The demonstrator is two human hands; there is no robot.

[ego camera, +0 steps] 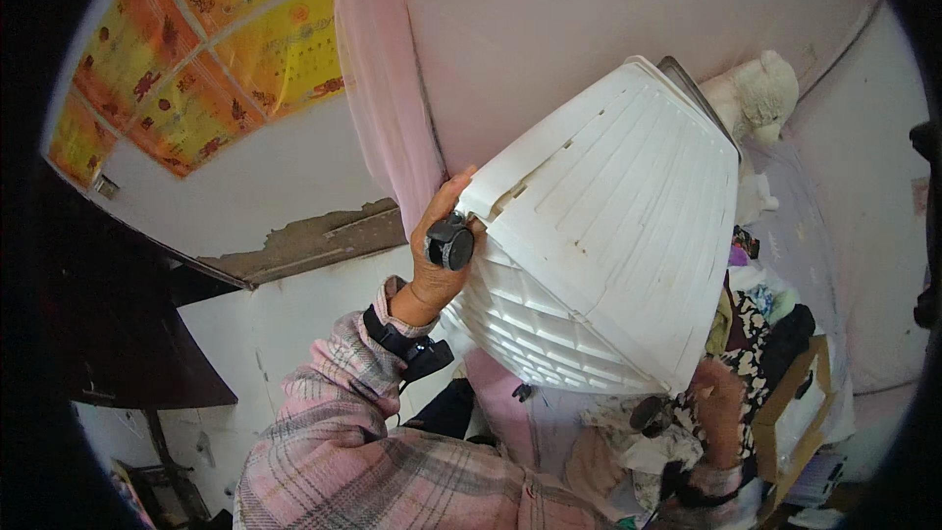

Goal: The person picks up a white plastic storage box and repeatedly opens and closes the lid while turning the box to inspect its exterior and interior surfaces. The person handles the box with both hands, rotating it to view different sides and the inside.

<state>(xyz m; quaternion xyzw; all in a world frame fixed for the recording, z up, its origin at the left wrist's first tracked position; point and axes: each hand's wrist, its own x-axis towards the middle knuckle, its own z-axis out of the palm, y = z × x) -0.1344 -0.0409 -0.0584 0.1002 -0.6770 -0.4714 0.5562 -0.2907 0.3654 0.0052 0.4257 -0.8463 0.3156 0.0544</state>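
Note:
A white plastic storage unit (625, 235) with ribbed panels and casters is tilted in front of me. My left hand (436, 265) grips its left corner, with the fingers partly hidden behind the edge. A black caster (450, 243) sticks out over that palm. Beside the lower right corner is my right hand (717, 397), blurred; whether it grips the unit I cannot tell. A second black caster (649, 416) shows just left of this hand. Wide black wrist straps (405, 342) go over my plaid sleeves.
Piled clothes (747, 316) lie right of the unit, on a bed with a pale cover (802, 235). An open cardboard box (765, 434) stands near my right hand. A white plush toy (762, 92) lies behind the unit. A pink curtain (375, 81) hangs at the left.

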